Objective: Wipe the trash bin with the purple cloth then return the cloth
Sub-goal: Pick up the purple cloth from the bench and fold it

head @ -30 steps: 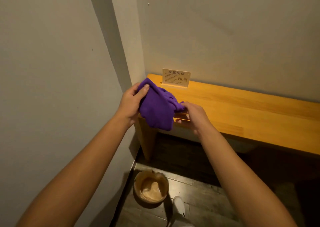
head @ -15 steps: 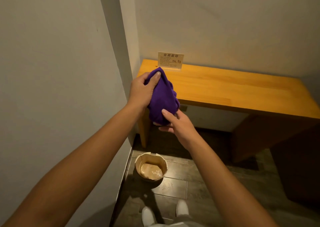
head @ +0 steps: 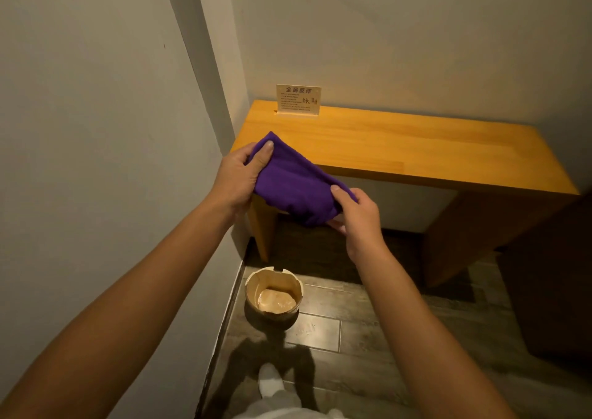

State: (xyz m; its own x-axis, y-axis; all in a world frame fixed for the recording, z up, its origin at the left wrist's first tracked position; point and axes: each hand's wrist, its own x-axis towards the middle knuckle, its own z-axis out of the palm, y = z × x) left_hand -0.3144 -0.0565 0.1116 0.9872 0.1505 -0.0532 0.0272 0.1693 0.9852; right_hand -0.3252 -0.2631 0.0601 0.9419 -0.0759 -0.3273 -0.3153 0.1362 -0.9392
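Purple cloth stretched between both hands, left hand and right hand pinching opposite ends

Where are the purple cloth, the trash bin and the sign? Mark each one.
purple cloth (head: 293, 188): head view, middle of the fabric stretched between both hands.
trash bin (head: 253, 285): head view, inner left wall below the rim.
sign (head: 298, 100): head view, centre of the printed face.

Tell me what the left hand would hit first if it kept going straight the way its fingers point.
Probably the wooden table: the left hand, pinching the purple cloth, points forward over the table's near left corner. Depth is unclear, so it may instead pass above it toward the wall.
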